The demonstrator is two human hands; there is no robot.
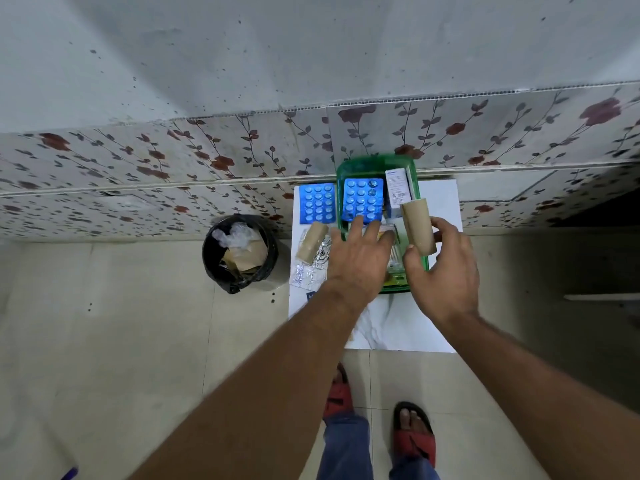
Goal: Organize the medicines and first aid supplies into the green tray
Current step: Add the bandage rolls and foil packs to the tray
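Observation:
The green tray (349,168) stands on a small white table (440,202) against the wall. Inside it lie a blue blister pack (363,199) and a white medicine box (398,188). My right hand (440,275) holds a tan bandage roll (417,228) upright over the tray's right side. My left hand (360,258) hovers with fingers spread over the tray's near part, holding nothing. Left of the tray, on the table, lie another blue blister pack (317,202), a second tan roll (311,244) and silver foil strips (311,271).
A black bin (239,251) lined with a bag and holding paper and plastic stands on the floor left of the table. A floral-patterned wall runs behind. My feet in red sandals (414,434) are on the tiled floor below.

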